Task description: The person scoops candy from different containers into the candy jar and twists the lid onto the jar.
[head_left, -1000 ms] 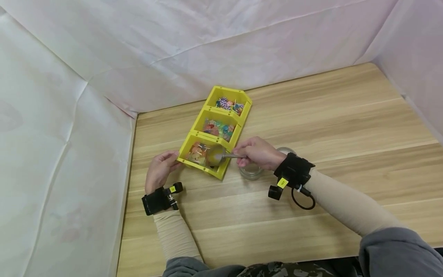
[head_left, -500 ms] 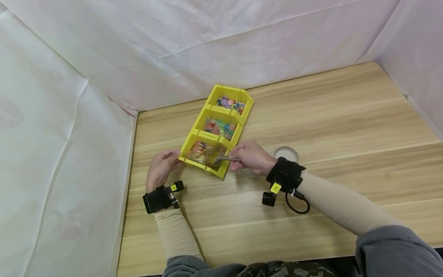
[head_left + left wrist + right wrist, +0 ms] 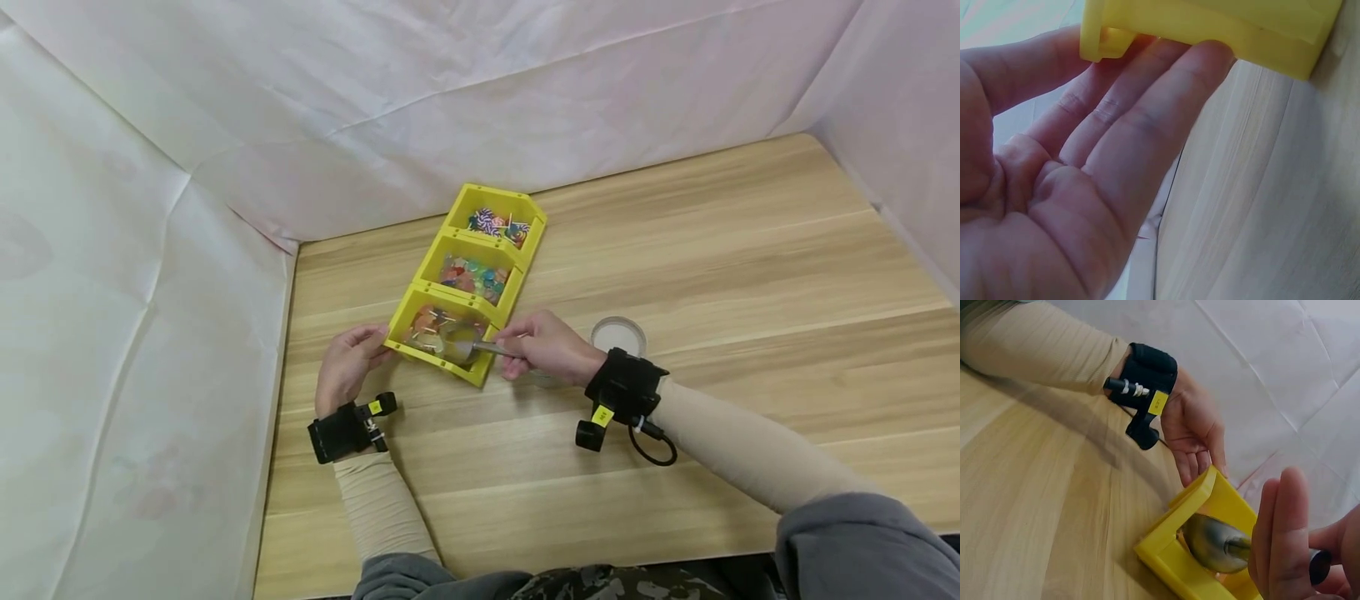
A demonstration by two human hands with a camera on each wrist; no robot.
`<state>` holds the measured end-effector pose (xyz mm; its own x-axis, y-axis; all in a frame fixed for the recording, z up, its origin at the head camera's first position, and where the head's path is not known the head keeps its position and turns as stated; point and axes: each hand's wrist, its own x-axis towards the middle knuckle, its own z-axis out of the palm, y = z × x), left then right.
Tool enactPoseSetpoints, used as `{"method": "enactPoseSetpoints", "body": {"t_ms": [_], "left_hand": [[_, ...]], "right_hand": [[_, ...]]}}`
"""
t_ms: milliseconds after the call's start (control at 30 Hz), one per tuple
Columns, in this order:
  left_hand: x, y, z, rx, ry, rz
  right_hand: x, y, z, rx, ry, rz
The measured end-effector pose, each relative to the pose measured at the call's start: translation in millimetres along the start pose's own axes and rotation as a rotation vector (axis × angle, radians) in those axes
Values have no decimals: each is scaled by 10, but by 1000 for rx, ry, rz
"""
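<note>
My right hand (image 3: 551, 346) grips the handle of a metal scoop (image 3: 461, 346). Its bowl is down inside the nearest compartment of a yellow three-part bin (image 3: 480, 379), among wrapped-looking candies (image 3: 427, 329) in orange and clear tones. At the bin's near left corner, my left hand (image 3: 350, 367) holds the rim, thumb at the edge. The left wrist view shows the fingers (image 3: 1160, 119) of that hand reaching up against the outer wall. Seen from the right wrist, the scoop bowl (image 3: 1213, 540) lies inside the yellow wall. Most of a glass jar (image 3: 546, 381) is hidden beneath my right hand.
A round, silver-rimmed lid or dish (image 3: 619, 333) lies just beyond my right wrist. Colourful small candies (image 3: 474, 277) fill the middle compartment, and swirl lollipops (image 3: 498, 225) the far one. White cloth (image 3: 450, 108) closes off the wooden table's back and sides.
The scoop dipped lower toward the compartment's right side, then its bowl turned and shifted left. My right hand moved slightly left and down, uncovering the round lid or dish. The left hand stayed put.
</note>
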<state>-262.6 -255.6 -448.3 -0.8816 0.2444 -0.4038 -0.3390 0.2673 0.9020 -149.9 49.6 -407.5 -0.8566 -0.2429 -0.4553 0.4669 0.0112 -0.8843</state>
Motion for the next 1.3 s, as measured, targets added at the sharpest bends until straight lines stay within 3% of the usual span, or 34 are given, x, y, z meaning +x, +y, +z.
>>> {"method": "enactPoseSetpoints", "body": {"t_ms": [333,700,1100,1300], "left_hand": [[-5,15,33,-19,2,1],[-1,18,37,-7,-3,1],[5,19,32,-18,3,4],[-5,13,23,-10,3,3]], "right_hand": [[-20,48,-47,-68,29,-40],[71,48,-16,-71,26,-39],[128,-45,1,-253,-7,-116],[216,-60,-10,-226,-4,-59]]}}
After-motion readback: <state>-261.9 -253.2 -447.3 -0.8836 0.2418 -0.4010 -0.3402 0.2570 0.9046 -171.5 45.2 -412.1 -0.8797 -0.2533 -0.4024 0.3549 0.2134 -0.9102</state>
